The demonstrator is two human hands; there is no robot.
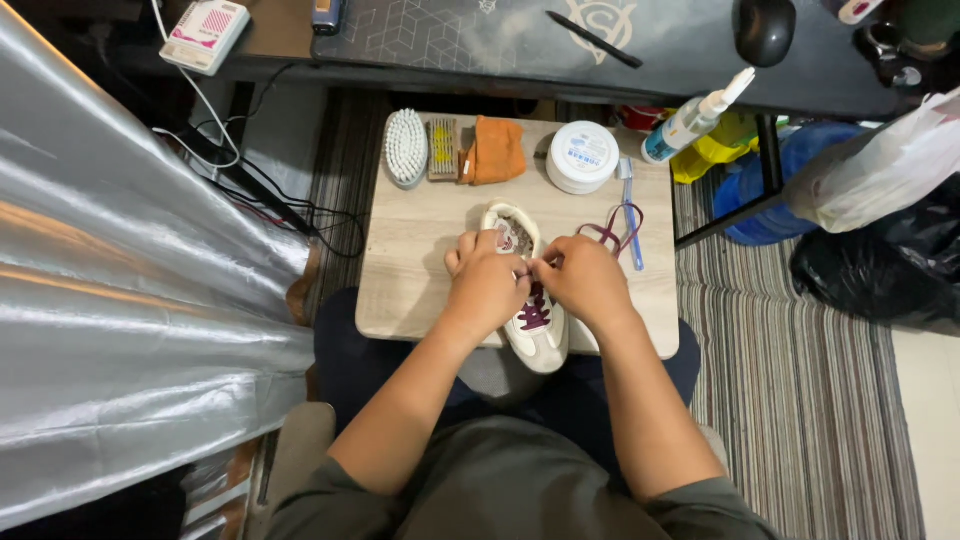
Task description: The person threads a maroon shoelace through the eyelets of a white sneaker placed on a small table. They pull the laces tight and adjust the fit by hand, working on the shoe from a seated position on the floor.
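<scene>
Fingers of left hand [487, 287] and right hand [582, 280] pinch what looks like the lace [534, 312] on the shoe [541, 340], over the small table [420, 250].

This looks like a room in a home, set up as a small shoe-cleaning corner. A striped woven rug [800, 380] covers the floor beside a low wooden table [420, 260], and a dark desk [480, 40] above it carries a computer mouse [765, 28] and a pen [594, 38]. Cables [270, 195] trail down near a silvery curtain [110, 300]. Full plastic bags [880, 220], probably household clutter, sit at the right.
</scene>
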